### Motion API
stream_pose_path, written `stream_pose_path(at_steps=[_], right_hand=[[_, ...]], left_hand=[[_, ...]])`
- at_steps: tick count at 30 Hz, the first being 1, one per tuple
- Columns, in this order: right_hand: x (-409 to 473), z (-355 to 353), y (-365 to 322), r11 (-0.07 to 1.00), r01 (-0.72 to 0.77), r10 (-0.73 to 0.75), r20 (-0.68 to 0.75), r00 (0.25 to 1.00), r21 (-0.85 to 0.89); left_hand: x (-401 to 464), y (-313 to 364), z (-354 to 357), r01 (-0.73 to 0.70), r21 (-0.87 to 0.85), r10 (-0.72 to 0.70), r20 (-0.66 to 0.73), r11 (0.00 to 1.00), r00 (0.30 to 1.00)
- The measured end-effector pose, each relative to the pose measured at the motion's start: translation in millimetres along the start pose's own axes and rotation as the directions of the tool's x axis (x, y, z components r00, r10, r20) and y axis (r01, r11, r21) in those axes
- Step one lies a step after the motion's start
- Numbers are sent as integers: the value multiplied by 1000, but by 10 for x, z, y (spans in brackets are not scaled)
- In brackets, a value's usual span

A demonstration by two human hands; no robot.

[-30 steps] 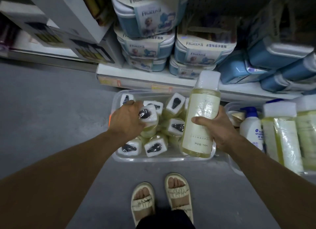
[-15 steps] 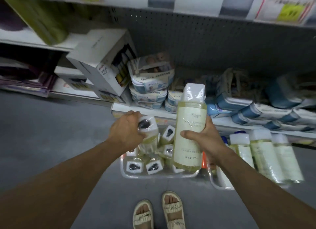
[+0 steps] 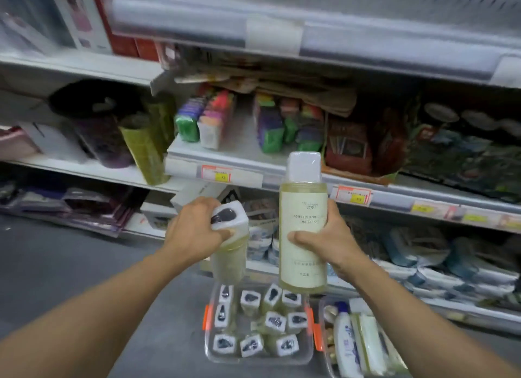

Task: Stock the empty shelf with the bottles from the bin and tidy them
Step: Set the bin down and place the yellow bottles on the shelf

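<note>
1. The left hand (image 3: 194, 231) gripped a small bottle (image 3: 229, 242) by its cap end; that high hold could have let it slip or swing.
2. The right hand (image 3: 328, 238) wrapped a tall bottle (image 3: 303, 225) mid-frame.
3. The bin (image 3: 208, 352) sat below both, lower centre; the blurred shelf (image 3: 253, 177) edge might have been clipped.

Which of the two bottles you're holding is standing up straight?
The tall bottle in the right hand: it is upright and its label faces you. The bottle in the left hand hangs tilted, gripped by its cap.
</note>
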State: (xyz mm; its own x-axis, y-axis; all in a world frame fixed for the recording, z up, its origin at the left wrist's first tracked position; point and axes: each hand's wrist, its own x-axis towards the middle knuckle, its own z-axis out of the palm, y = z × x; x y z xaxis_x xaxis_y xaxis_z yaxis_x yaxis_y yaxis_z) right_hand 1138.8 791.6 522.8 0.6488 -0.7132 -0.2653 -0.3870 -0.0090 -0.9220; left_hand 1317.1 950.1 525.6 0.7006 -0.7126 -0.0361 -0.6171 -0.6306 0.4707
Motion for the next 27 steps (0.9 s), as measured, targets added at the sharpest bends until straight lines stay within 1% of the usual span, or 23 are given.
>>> stream_pose_path(at_steps=[4,10,15,19,24,27], right_hand=[[-138,-46,-669,995,100,-100,-17,995,-3],[-342,-114,-1569,971,237,-236,-88,968,4],[-447,-198,-2190,942,335,-335,-52,941,-9],[-392,-230,-2620,919,391,-389,-62,919,41],[-170,-218,-3058,881,468,-465,-55,883,71],[-8,-197,-3286,856,509,-507,-44,861,91]], left_hand=[[-1,210,-627,-53,1,53,-82,999,995],[-30,468,-1507,-100,-32,92,-187,994,978],[-68,674,-2165,-55,-120,18,-292,991,956],[-32,824,-2615,-43,-216,-37,-354,975,934],[29,963,-3051,-70,-319,-74,-416,945,906],[81,1026,-3248,-70,-373,-124,-472,925,873]])
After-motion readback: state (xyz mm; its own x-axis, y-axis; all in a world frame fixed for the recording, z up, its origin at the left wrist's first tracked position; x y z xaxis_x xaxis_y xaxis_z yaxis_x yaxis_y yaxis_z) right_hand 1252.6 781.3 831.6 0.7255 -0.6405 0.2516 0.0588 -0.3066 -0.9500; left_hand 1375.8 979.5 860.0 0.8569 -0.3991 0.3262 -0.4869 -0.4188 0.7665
